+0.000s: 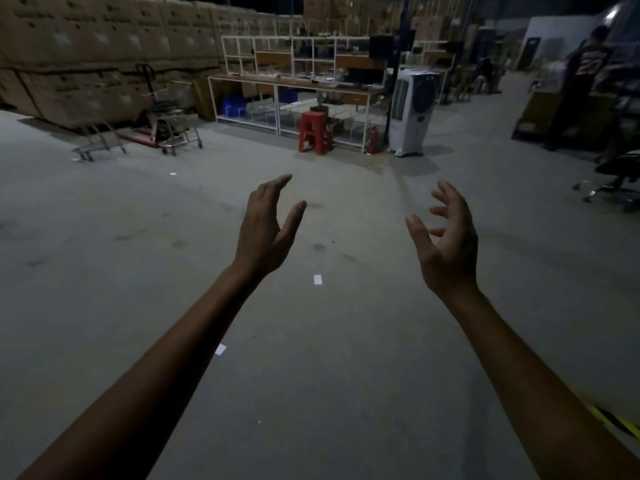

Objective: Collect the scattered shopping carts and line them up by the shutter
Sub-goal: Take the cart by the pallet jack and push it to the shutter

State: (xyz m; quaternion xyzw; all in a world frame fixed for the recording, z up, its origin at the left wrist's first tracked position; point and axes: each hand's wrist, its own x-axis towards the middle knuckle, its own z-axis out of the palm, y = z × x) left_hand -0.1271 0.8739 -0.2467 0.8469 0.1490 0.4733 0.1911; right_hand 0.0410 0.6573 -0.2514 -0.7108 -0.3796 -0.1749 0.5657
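Dim, murky warehouse view with wide-angle bending at the edges.

The only strong light is a bright glare patch [612,12] high at the upper right; the rest is underlit and greyish. The concrete floor [104,271] is evenly dull, with soft shadows under the white air cooler [412,112] and the red stool [314,131]. The stacked cartons [86,46] at left bow with lens distortion and their print is smeared. The person standing at right [581,81] is dark and blurred. Both forearms look dark, the right hand [446,244] slightly soft at its fingers.
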